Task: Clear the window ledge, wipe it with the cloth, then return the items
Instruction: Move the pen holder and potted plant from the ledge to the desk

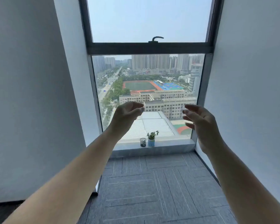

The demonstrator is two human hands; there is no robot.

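Viewpoint: a head camera looks forward and down along two bare forearms toward a tall window at the end of a narrow alcove.
Left hand: raised in front of the glass, fingers loosely curled, holding nothing.
Right hand: raised opposite the left, palm turned inward, fingers spread and relaxed, holding nothing.
Window ledge: a low, pale grey sill along the foot of the window, well beyond both hands.
Glass jar: small and clear with something dark inside; it stands upright near the middle of the ledge, toward the front edge.
Potted plant: a small green sprig in a white and pale blue pot, upright, just beside the jar on its right.
Cloth: not visible in this view.
Window handle: a dark lever on the horizontal bar of the frame, above the hands.
Floor: grey carpet tiles running up to the ledge.
Walls: plain white on both sides.
Outside: city blocks, a sports field, and hazy sky.
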